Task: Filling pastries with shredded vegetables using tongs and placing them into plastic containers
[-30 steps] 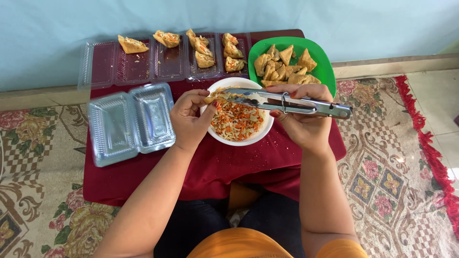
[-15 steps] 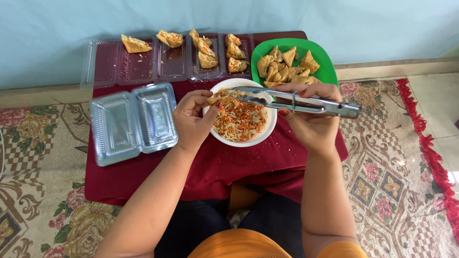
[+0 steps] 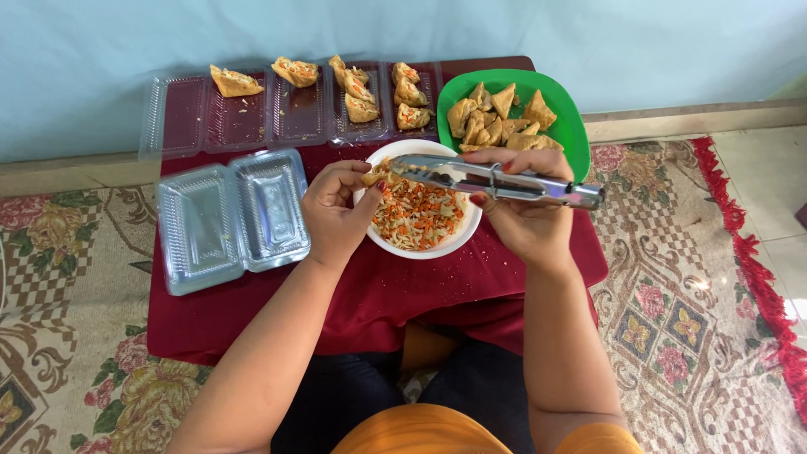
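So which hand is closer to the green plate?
Right. The right hand with the tongs sits just below the green plate; the left hand is across the white bowl.

Clearance on the surface point(image 3: 252, 328)
Front strip bare (red cloth only); open clear container point(image 3: 231, 219) blocks left, green plate point(image 3: 572, 126) right.

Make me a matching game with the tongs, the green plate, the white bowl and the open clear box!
Things:
1. metal tongs
2. green plate
3. white bowl
4. open clear box

Descriptions:
A. holds shredded orange and pale filling
B. empty, left of the bowl
C. held in the right hand
D. piled with plain fried triangles

Pairs: 1-C, 2-D, 3-A, 4-B
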